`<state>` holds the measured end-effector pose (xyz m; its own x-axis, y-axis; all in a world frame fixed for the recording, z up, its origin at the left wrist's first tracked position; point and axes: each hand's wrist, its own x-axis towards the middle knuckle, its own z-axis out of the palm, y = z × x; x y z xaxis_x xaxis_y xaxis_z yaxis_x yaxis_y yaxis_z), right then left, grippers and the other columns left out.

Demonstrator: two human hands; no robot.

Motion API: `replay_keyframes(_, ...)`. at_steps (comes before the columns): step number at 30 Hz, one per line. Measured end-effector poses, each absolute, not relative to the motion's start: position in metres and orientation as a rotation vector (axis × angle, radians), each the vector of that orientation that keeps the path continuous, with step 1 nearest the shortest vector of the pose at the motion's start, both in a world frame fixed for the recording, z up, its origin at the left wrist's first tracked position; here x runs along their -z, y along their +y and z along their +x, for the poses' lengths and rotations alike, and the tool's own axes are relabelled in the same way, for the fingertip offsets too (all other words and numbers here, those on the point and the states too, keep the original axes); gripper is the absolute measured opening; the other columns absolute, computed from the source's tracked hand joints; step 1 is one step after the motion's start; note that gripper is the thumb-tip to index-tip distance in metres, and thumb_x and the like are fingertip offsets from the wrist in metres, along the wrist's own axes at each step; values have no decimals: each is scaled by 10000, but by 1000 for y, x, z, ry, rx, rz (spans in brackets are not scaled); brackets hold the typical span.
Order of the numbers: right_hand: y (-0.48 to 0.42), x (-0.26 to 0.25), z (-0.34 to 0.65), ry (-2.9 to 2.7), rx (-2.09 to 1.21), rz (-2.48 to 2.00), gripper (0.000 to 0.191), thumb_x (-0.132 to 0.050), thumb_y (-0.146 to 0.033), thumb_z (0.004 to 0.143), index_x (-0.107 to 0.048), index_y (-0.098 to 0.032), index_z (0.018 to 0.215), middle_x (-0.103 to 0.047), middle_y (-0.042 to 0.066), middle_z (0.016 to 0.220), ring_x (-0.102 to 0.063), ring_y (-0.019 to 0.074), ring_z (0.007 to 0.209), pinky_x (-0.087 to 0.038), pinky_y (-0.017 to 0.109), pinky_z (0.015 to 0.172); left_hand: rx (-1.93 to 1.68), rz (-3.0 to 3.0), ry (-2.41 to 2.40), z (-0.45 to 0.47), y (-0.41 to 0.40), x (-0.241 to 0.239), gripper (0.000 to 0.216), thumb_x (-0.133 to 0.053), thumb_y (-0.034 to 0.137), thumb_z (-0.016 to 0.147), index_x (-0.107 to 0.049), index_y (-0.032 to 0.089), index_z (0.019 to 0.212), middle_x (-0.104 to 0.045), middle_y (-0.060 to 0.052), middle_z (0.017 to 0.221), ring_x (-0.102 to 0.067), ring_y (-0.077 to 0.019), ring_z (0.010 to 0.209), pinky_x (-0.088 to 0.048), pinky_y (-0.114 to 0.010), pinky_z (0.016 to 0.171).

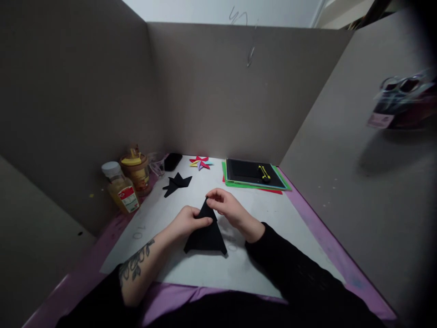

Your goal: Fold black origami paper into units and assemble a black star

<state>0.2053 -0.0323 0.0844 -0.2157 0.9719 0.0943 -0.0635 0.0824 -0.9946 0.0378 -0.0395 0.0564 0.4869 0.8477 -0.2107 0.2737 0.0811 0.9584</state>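
A folded black paper triangle lies over the white sheet with its tip pointing away from me. My left hand grips its left side, the thumb pressed flat across the upper part and the fingers underneath. At the tip, my right hand pinches the paper between thumb and fingertips. Small bent corners show at both lower ends of the triangle. Beyond my left hand rests a black folded paper star, and farther back sits a multicoloured paper star.
A stack of coloured paper bears a yellow-and-black tool. Along the left stand a white-capped bottle, a lidded cup and clear glasses, near a black phone-like object. Grey panels surround the table; a holder with scissors hangs right.
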Motion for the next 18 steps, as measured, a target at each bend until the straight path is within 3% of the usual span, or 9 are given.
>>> replay_keyframes(7, -33, -75, 202, -1518, -1302, -1046, 217, -666, -268, 632, -484, -170, 568, -446, -58, 537, -372, 81, 517, -280, 226, 503, -649, 1674, 1074, 41, -38, -56, 394, -649, 468, 657, -465, 154, 505, -340, 61, 478, -290, -78, 490, -195, -236, 472)
replay_keyframes(18, -41, -76, 194, -1356, -1226, -1109, 109, -662, -215, 585, -571, -156, 570, -531, -35, 557, -442, 99, 544, -345, 233, 536, -693, 1589, 1019, 40, -42, -63, 404, -657, 441, 664, -397, 173, 510, -306, 75, 478, -263, -69, 488, -172, -234, 478)
